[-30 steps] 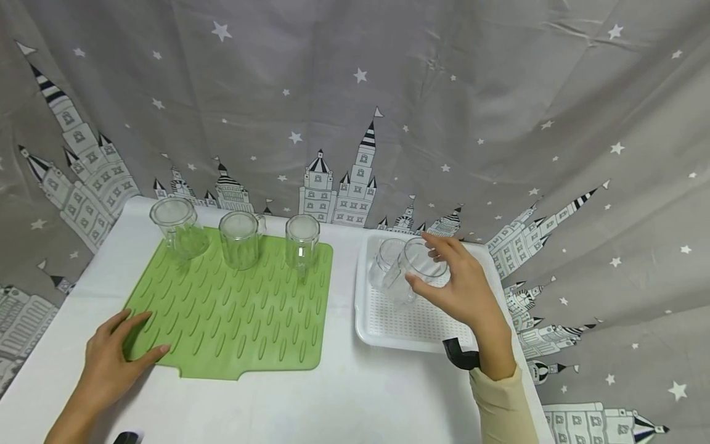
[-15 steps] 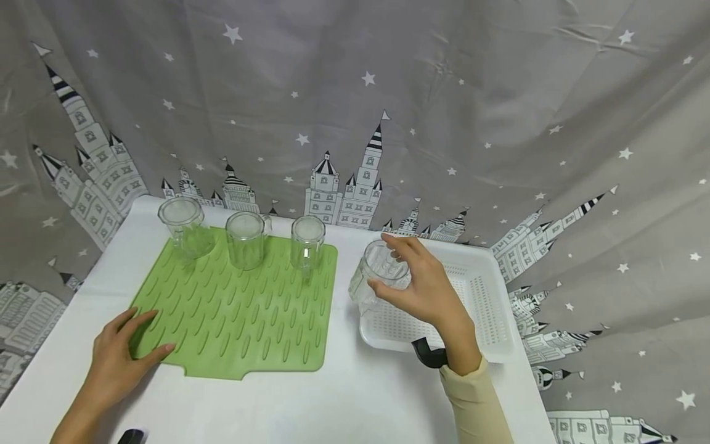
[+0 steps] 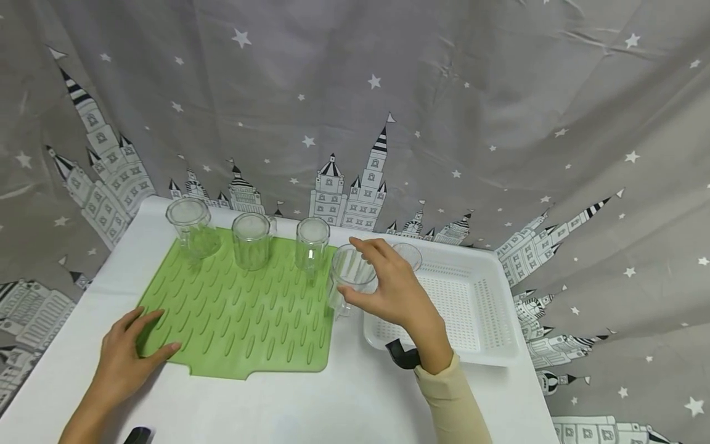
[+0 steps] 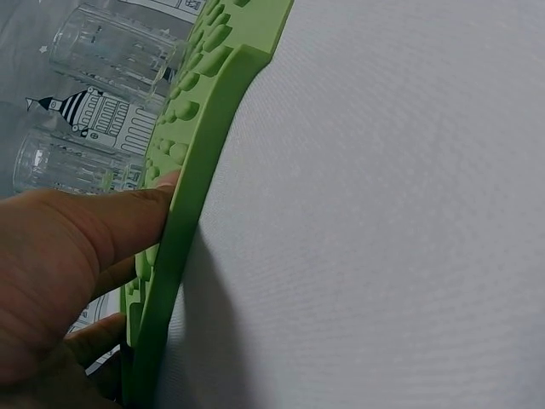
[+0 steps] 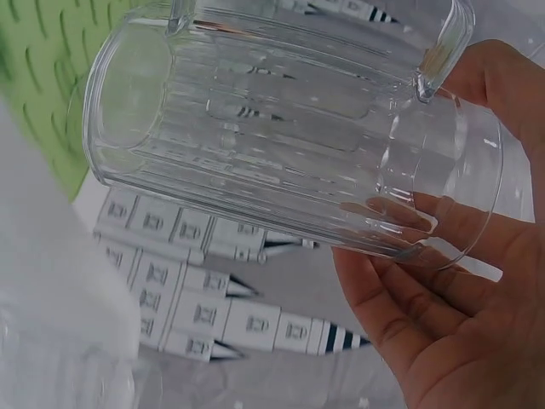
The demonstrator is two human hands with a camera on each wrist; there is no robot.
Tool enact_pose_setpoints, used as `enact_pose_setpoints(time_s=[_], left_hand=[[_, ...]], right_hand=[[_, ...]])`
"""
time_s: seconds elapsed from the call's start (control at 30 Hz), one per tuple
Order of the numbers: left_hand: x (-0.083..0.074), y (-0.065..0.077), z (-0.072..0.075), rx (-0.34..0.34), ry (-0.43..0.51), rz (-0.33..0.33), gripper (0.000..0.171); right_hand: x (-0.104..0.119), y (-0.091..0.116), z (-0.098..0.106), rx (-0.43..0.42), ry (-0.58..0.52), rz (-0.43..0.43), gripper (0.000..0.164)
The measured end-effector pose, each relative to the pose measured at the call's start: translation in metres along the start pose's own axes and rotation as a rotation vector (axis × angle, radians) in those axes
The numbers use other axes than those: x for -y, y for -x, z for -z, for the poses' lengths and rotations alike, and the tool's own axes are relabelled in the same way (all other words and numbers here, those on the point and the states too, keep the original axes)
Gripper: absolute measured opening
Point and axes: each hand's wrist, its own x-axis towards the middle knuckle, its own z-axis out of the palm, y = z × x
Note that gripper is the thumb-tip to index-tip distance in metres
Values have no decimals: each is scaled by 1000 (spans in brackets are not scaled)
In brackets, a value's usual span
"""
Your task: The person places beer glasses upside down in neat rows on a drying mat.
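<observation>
Head view: the green mat lies on the desk. Along its far side stand the left mug, middle mug and right mug. To the mat's right sits the white basket, with another glass in it, mostly hidden. The held mug is at the mat's right edge, just beside the right mug; the right hand pinches its upper end between thumb and fingers. Judged step: transfer from basket to mat, mid-carry. The next move likely calls for going a little further over the mat, then lowering without knocking the right mug (height above the mat cannot be told here).

Left wrist view: the left hand is at the mat's near left corner, fingers spread, thumb resting on its edge; probably steadying it.

Right wrist view: thumb and fingers around one end of the held mug, the other end pointing towards the mat, apart from it.

Change against one second ago: the held mug was over the basket, well right of the mat; now it has reached the mat's edge. Left hand and three standing mugs unchanged.
</observation>
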Motion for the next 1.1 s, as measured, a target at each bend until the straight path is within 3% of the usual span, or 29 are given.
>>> enact_pose_setpoints(time_s=[0.47,1.1], left_hand=[[0,-1,0,-2,0,-5,81],[0,1,0,7,0,0,81]], right_hand=[[23,-18,-29,26,-6,65,85],[55,-41,-65,138,-3,114,89]])
